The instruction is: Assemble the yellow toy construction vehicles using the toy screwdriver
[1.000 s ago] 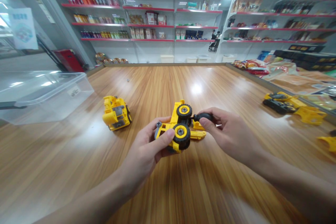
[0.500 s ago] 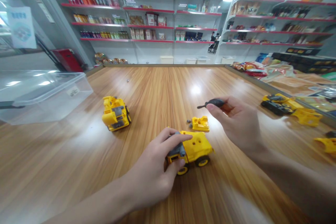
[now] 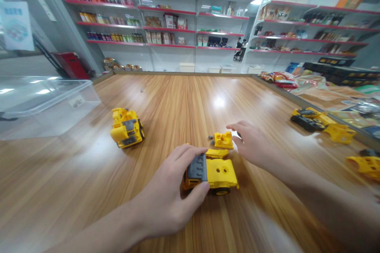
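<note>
My left hand (image 3: 170, 189) is closed around the grey cab of a yellow toy truck (image 3: 222, 172), thumb on the near side and fingers over the far side. The truck stands on its wheels, with two round holes in its yellow top. Just behind it lies a flat yellow piece (image 3: 217, 153). A small yellow toy part (image 3: 224, 140) sits beyond that, with small grey pieces (image 3: 211, 140) at its left. Over this part's right side, my right hand (image 3: 255, 146) reaches with its index finger stretched out. A dark bit of the screwdriver (image 3: 239, 134) shows within that hand; the rest is hidden.
A yellow toy vehicle (image 3: 127, 128) stands on the wooden table (image 3: 166, 102) at left, near a clear plastic bin (image 3: 80, 106). On the right are a tracked toy vehicle (image 3: 311, 118) and another yellow part (image 3: 368, 166). A tiny metal piece (image 3: 141, 90) lies farther back.
My right hand has moved down and left to the small yellow part, and the screwdriver has become mostly hidden in it. My left hand still holds the truck, whose top has turned slightly.
</note>
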{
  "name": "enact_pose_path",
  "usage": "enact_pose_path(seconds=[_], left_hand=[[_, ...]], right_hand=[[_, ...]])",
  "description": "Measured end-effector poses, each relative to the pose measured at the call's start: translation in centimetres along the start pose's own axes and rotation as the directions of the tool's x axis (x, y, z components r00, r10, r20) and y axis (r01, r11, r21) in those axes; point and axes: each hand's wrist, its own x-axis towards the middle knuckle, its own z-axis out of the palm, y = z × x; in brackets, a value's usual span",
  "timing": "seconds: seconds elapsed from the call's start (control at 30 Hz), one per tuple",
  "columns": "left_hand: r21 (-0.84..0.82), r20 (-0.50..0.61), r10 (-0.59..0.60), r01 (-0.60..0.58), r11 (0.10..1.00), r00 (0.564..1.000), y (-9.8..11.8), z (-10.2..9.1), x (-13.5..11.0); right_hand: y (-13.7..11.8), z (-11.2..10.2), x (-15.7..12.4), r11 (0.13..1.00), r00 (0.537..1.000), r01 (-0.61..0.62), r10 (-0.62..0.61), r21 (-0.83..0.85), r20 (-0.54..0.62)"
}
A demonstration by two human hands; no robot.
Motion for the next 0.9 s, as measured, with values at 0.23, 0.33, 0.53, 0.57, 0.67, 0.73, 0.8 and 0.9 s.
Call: enact_pose_path(seconds=[0.23,0.33,0.53,0.57,0.67,0.73,0.8,0.9], left_hand=[[-0.037,-0.049,-0.003,0.001,0.999,0.999,-0.3,0.1,0.0],[-0.028,-0.055,-0.012,0.01,1.0,0.998,-0.3,0.1,0.0],[0.024,-0.088,-0.044,0.046,0.999,0.995,-0.3,0.1,0.2],[0.034,-0.104,-0.052,0.055,0.998,0.993,-0.4,0.1,0.2],[0.048,-0.144,-0.078,0.086,0.995,0.986,-0.4,0.0,0.1],[0.051,-0.152,-0.095,0.104,0.993,0.984,-0.5,0.0,0.1],[0.053,-0.145,-0.098,0.107,0.993,0.984,-0.5,0.0,0.1],[0.064,-0.135,-0.039,0.049,0.997,0.99,-0.5,0.0,0.2]], right_hand=[[0.3,0.3,0.4,0.999,0.996,-0.029,0.03,-0.015,0.088],[0.2,0.0,0.4,0.999,0.997,-0.045,0.046,-0.015,0.062],[-2.2,-1.8,-0.2,0.966,0.986,0.158,-0.142,0.205,-0.089],[-2.6,-2.1,-0.4,0.939,0.972,0.233,-0.216,0.254,-0.094],[-3.3,-2.6,-0.9,0.855,0.919,0.383,-0.391,0.349,-0.05],[-3.3,-2.7,-1.1,0.824,0.888,0.431,-0.46,0.368,-0.009],[-3.2,-2.7,-1.2,0.808,0.862,0.463,-0.507,0.364,0.028],[-3.0,-2.8,-1.3,0.793,0.838,0.491,-0.543,0.36,0.054]])
